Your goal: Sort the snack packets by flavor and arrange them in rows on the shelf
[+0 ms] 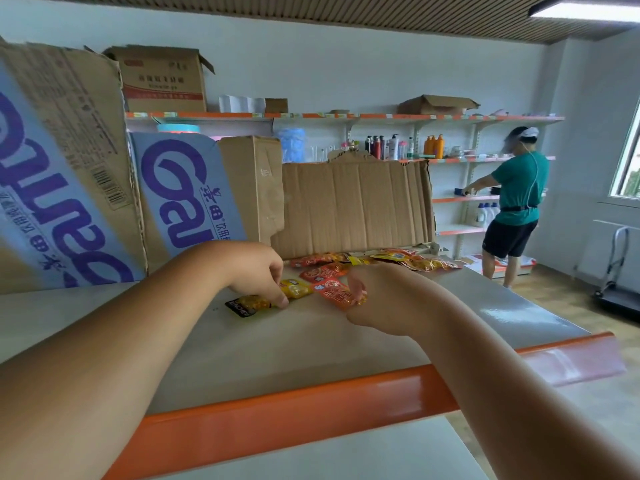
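From the head camera, the left hand [258,271] is reaching over a pale grey shelf board with a glossy orange front lip [311,403]. Its fingers [277,296] are curling downward and pinching a yellow see-through snack packet with a black end [247,304], which is lying flat on the board. A second yellow packet [297,287] is lying just beside it, touching the same fingertips.

The right hand [384,299] is closing thumb and curled fingers [358,315] on the near edge of an orange-red foil snack packet [334,292], which is also resting on the board. Behind these, a loose heap of red and yellow packets [408,259] is spreading along the back of the shelf, unsorted.

Two tall brown cardboard boxes with blue panels and purple lettering [183,192] are standing close behind the left wrist, hemming in that side. A flattened brown corrugated cardboard sheet [353,206] is leaning upright behind the heap.

Bare board is lying open between the hands and the orange lip, and the right end of the shelf is opening onto the aisle. There, well apart, a person in a green shirt [517,192] is reaching into wall shelving.
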Tool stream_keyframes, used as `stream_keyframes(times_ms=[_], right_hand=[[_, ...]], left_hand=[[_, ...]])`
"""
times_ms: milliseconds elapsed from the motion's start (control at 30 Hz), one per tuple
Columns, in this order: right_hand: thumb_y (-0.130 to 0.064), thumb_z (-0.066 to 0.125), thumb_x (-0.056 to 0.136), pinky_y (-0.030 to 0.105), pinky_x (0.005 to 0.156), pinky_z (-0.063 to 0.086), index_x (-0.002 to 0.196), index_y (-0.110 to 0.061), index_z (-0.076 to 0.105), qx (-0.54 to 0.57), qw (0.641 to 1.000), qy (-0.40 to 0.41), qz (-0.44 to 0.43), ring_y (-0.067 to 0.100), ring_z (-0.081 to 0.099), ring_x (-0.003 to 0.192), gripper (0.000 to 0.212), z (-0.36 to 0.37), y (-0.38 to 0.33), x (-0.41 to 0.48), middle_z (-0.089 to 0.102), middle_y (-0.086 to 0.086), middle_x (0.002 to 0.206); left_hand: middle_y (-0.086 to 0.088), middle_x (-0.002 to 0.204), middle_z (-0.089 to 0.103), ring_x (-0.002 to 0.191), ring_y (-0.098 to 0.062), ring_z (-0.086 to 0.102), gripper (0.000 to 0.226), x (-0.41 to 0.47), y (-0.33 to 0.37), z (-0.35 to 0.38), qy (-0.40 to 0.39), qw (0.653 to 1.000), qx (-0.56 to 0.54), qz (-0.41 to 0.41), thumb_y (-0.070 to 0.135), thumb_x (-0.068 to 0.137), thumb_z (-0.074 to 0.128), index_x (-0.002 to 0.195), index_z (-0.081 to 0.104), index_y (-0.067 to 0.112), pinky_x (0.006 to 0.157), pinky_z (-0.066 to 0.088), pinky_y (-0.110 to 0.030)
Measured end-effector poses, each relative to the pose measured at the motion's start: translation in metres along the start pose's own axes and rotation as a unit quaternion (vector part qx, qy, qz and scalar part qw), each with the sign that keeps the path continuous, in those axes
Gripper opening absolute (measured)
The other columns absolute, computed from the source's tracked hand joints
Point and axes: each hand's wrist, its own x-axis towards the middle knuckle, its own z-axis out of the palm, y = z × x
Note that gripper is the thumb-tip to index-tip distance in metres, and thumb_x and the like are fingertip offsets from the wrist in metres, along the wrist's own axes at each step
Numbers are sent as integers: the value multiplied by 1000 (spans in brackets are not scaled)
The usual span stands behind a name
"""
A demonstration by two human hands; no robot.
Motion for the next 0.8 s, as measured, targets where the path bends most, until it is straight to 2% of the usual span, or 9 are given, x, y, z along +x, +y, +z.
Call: stream_keyframes(times_ms=[133,200,300,367,433,500,567,700,800], right_hand=[[-42,65,80,28,56,35,88,-25,56,-9,1000,1,23,9,50,73,21,2,3,2,56,-9,83],[-47,63,78,29,56,35,83,-26,53,-18,998,20,54,15,53,75,24,2,8,2,56,-9,79],[-58,57,74,30,60,36,76,-25,48,-26,993,40,104,20,54,78,34,2,16,2,54,-7,74],[-56,58,76,32,64,40,74,-26,45,-18,992,33,123,24,56,83,33,2,20,3,53,-6,76],[-52,60,77,33,68,45,75,-26,47,-9,991,29,132,24,57,85,29,2,22,4,55,-5,78],[-56,59,77,35,72,50,79,-26,51,0,990,32,137,25,58,87,32,1,22,5,55,-4,79],[-58,60,77,36,76,51,80,-27,49,-1,989,38,142,26,59,90,33,1,24,5,52,-5,78],[-64,59,73,36,77,52,82,-28,50,5,989,40,142,26,59,90,38,2,28,4,53,-5,77],[-63,58,69,36,75,51,81,-27,50,17,990,29,140,26,59,88,39,2,30,5,54,-4,79]], left_hand=[[12,131,61,115,-14,60,47,8,5,11,58,997,-46,5,63,86,71,127,60,42,94,50,-35],[8,156,46,140,-20,46,59,17,19,19,81,995,-46,40,60,95,60,150,44,45,112,40,-39],[11,169,27,154,-24,26,64,29,46,30,64,996,3,69,60,102,44,161,28,42,124,25,-40],[11,168,30,152,-22,30,60,32,54,32,64,995,12,72,59,103,41,159,34,40,122,29,-39],[12,154,50,139,-18,47,51,26,53,28,80,994,-5,80,58,100,49,149,49,44,111,42,-38],[18,117,65,107,-11,61,37,18,48,24,106,990,-17,88,63,91,59,125,64,47,84,49,-30],[21,94,63,86,-2,58,35,11,46,21,139,985,-23,98,72,83,64,104,67,44,67,44,-27],[17,117,63,104,-8,61,57,6,57,24,118,985,-46,113,80,77,65,123,59,47,88,53,-35],[13,126,65,109,-9,63,54,6,62,23,93,987,-75,108,66,82,69,131,58,46,95,54,-36]])
